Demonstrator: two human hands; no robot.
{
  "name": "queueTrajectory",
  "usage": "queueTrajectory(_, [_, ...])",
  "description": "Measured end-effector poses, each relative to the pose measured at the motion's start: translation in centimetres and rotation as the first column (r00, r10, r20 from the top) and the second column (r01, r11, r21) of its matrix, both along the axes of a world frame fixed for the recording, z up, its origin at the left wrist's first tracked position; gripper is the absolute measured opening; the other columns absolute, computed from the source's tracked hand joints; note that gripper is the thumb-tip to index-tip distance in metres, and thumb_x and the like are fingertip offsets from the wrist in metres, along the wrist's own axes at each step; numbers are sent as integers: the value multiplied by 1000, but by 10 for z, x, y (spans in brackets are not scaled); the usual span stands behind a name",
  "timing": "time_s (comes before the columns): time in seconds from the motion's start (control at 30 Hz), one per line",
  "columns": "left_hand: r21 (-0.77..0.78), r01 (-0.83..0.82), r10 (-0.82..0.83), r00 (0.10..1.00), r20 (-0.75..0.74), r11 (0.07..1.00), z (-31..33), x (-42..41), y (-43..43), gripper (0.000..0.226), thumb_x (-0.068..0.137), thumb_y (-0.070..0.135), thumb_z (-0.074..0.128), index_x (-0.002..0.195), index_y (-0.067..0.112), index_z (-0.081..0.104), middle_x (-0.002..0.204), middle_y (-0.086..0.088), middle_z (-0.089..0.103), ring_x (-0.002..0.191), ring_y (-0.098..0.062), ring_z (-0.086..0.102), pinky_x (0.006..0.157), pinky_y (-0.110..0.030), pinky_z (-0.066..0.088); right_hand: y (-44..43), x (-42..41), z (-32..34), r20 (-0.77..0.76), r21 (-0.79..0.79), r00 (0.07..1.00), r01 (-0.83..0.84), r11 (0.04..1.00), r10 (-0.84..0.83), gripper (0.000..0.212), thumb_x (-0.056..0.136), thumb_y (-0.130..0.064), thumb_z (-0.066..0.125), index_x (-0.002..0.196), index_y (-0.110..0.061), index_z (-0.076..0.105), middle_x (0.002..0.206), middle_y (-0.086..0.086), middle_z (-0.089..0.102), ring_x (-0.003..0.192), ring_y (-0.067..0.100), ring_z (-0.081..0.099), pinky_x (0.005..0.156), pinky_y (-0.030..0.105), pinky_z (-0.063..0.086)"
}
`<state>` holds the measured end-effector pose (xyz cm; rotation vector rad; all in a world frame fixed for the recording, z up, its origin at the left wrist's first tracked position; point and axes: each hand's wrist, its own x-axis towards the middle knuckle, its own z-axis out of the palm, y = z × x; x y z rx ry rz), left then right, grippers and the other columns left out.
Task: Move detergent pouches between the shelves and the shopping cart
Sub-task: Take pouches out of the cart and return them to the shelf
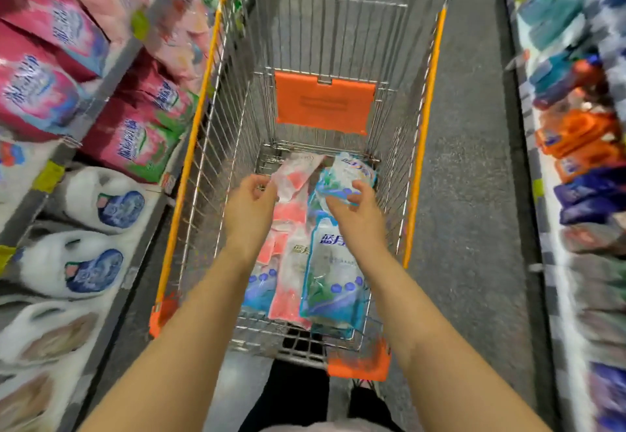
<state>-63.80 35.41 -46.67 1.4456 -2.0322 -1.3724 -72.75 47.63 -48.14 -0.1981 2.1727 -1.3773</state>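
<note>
A wire shopping cart [216,100] with orange trim fills the middle of the head view. Several detergent pouches lie in its near basket. My left hand [249,208] pinches the edge of a pink and white pouch [293,176] that is lifted at the far end of the pile. My right hand [355,210] grips a blue and white pouch [352,172] beside it. A larger blue pouch [333,276] and another pink pouch [288,296] lie flat below my forearms.
Shelves on the left hold pink pouches [135,133] and white pouches with blue labels [101,201]. Shelves on the right carry blue and orange packs [576,133], blurred. Grey floor runs on both sides of the cart. An orange flap [323,103] hangs inside the cart.
</note>
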Motion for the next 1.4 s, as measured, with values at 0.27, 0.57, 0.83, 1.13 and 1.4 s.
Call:
queueTrajectory(0.27, [284,251,-330,902,278,925,-144,-38,15,60,91,30,55,141,10,29,129,-17,54,118,-32,52,92,-34,39,-10,5,-130,67,308,961,236,922,-269,60,88,-22,60,141,-9,36,136,15,49,125,30,46,103,35,37])
queueTrajectory(0.57, [531,257,-553,642,531,808,-224,-37,35,50,98,36,39,112,-7,60,118,-26,60,112,-36,55,92,-35,41,12,27,-188,199,487,890,273,830,-410,58,94,-29,51,146,-15,30,140,10,49,123,29,50,99,31,40])
queueTrajectory(0.83, [556,162,-456,771,444,815,-215,-45,45,35,98,18,40,120,-7,52,125,-25,54,115,-36,51,92,-33,39,18,25,-172,300,448,840,295,844,-453,49,94,-28,46,141,-18,38,130,11,56,114,32,55,97,39,44])
queueTrajectory(1.13, [239,213,-261,947,188,947,-137,-21,74,36,93,11,48,61,18,32,71,-9,49,73,-21,42,65,-36,29,29,44,-132,298,246,881,301,921,-368,50,95,-38,46,140,-19,39,138,8,51,123,27,50,104,39,39])
queueTrajectory(1.4, [-76,9,-22,986,-164,997,7,30,82,22,92,9,48,71,11,52,64,3,49,64,-14,41,65,-31,35,41,55,-39,299,-80,954,7,997,17,55,95,-47,41,138,-13,41,133,6,53,118,23,51,97,24,36])
